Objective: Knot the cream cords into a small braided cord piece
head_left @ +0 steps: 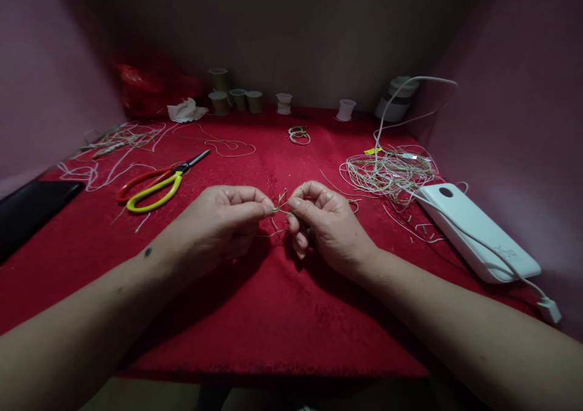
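My left hand [228, 217] and my right hand [325, 223] meet over the middle of a red cloth [273, 314]. Both pinch a small knot of thin greenish cord [280, 206] between thumb and forefinger, fingertips almost touching. Loose ends of the cord stick up from the knot and trail down onto the cloth between the hands. The other fingers of each hand are curled under.
Scissors [157, 186] with red and yellow handles lie left of the hands. A tangle of pale cord [389, 171] and a white power bank [478, 232] with cable sit right. More cord [113, 141] lies far left; spools [237, 98] line the back; a small cord ring [299, 135]; a dark flat object [31, 207].
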{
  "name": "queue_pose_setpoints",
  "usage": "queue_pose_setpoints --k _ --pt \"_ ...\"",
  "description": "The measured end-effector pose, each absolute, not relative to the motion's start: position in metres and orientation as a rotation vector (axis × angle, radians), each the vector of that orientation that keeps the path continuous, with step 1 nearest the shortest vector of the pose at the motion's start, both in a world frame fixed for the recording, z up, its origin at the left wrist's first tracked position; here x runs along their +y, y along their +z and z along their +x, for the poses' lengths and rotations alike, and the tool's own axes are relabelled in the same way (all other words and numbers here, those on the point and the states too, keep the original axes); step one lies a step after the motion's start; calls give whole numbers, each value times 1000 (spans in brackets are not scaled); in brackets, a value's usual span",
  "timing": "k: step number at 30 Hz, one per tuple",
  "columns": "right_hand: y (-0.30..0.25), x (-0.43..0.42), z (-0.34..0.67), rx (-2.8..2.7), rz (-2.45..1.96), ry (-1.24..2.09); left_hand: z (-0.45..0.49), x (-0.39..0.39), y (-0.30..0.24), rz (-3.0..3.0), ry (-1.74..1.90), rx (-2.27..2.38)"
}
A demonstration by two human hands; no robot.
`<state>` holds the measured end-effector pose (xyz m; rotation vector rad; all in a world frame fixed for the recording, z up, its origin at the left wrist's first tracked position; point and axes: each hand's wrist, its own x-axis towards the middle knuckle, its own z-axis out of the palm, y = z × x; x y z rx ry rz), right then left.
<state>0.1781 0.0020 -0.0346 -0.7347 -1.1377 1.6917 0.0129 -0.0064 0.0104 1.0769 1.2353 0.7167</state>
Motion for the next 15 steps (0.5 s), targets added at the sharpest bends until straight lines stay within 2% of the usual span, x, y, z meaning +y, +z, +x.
queue_pose_setpoints --k 15 --pt "-29 0 180 -1159 -772 1679 14 -8 11 1074 697 1239"
